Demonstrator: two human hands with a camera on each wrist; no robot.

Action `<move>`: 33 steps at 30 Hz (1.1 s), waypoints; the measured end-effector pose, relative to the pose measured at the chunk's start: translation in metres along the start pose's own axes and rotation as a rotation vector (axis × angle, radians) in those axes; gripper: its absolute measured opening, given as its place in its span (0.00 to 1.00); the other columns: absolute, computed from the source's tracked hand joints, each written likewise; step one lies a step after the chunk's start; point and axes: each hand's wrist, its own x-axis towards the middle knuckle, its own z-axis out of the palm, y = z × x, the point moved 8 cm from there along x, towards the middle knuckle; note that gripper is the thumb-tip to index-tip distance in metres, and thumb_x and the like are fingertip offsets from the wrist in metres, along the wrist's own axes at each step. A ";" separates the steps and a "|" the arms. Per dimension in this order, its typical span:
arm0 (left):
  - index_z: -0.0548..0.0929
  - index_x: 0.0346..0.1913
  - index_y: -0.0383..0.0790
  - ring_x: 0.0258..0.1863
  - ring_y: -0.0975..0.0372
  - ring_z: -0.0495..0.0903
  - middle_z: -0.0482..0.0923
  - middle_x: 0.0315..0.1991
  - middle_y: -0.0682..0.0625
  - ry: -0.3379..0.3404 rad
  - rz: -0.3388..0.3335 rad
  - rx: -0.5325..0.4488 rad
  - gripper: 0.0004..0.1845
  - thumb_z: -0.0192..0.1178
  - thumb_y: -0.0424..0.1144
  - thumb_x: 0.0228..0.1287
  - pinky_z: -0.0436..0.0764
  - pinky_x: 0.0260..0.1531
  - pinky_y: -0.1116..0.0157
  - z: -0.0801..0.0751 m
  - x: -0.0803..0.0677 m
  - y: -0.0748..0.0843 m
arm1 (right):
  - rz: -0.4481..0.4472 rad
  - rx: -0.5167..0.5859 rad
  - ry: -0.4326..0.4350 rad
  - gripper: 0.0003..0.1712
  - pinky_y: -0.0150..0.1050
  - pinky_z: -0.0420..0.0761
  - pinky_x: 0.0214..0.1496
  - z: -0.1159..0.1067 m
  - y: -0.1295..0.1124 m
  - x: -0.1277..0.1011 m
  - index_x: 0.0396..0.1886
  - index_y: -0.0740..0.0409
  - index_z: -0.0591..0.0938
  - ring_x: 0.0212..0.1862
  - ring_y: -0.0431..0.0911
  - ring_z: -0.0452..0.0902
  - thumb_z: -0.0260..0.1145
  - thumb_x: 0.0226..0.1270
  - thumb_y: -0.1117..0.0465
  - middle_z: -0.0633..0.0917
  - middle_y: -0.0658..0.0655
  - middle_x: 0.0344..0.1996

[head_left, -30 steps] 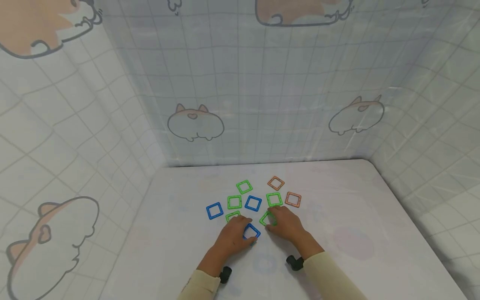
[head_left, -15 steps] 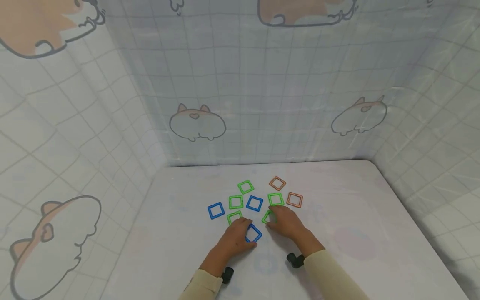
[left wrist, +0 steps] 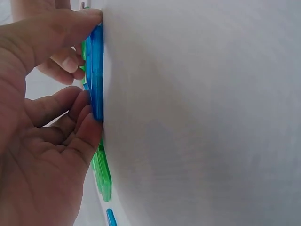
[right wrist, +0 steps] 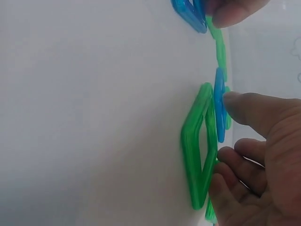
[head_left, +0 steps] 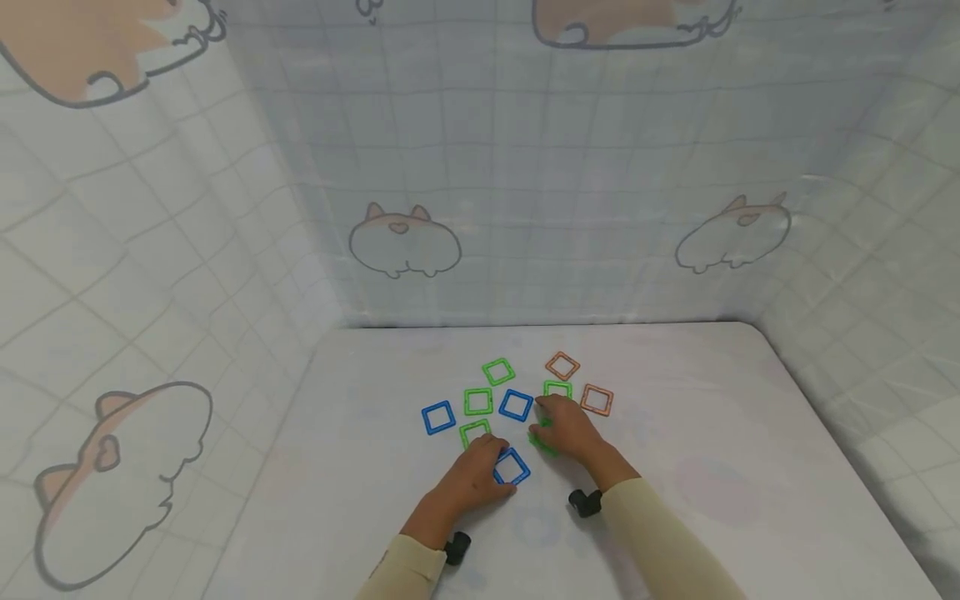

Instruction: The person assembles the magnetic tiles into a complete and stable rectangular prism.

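My left hand (head_left: 474, 477) holds a blue square frame tile (head_left: 522, 462) flat on the table, thumb at the near corner and fingertips at the far side. The left wrist view shows this blue tile (left wrist: 97, 70) between thumb and fingers. My right hand (head_left: 570, 427) is above a green square frame tile (head_left: 540, 445), partly covering it. In the right wrist view that green tile (right wrist: 190, 146) lies in front of the spread thumb and loosely bent fingers. Another blue tile (head_left: 516, 406) lies just left of the right fingertips, and a second green tile (head_left: 558, 387) just beyond them.
Green tiles (head_left: 478, 402) and a blue tile (head_left: 438, 417) lie at the left. Two orange tiles (head_left: 597, 400) lie at the right. The white table (head_left: 360, 483) is bounded by a patterned curtain (head_left: 570, 242) at the back and sides.
My right hand has slid slightly away from me, moving off the nearer green tile's edge and over part of the farther green one. The left hand keeps its hold on the blue tile.
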 end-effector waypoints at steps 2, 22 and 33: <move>0.74 0.66 0.43 0.67 0.53 0.70 0.71 0.67 0.47 0.001 0.005 0.006 0.37 0.75 0.51 0.54 0.73 0.66 0.54 0.000 0.000 0.001 | -0.011 -0.008 0.005 0.36 0.51 0.71 0.70 0.002 -0.001 0.005 0.66 0.59 0.76 0.67 0.54 0.72 0.73 0.62 0.48 0.80 0.58 0.62; 0.77 0.63 0.44 0.54 0.61 0.73 0.74 0.56 0.53 -0.016 0.073 0.020 0.33 0.75 0.46 0.55 0.78 0.59 0.59 -0.002 0.000 0.008 | -0.027 -0.138 -0.008 0.39 0.50 0.77 0.61 0.010 -0.014 0.034 0.64 0.61 0.78 0.58 0.54 0.72 0.76 0.58 0.45 0.75 0.61 0.60; 0.78 0.62 0.42 0.51 0.62 0.71 0.73 0.55 0.53 -0.015 0.104 0.051 0.32 0.74 0.42 0.51 0.79 0.56 0.61 0.000 0.008 0.015 | -0.029 -0.121 -0.119 0.36 0.48 0.79 0.60 0.007 -0.017 0.027 0.62 0.61 0.79 0.54 0.52 0.76 0.77 0.57 0.49 0.78 0.59 0.54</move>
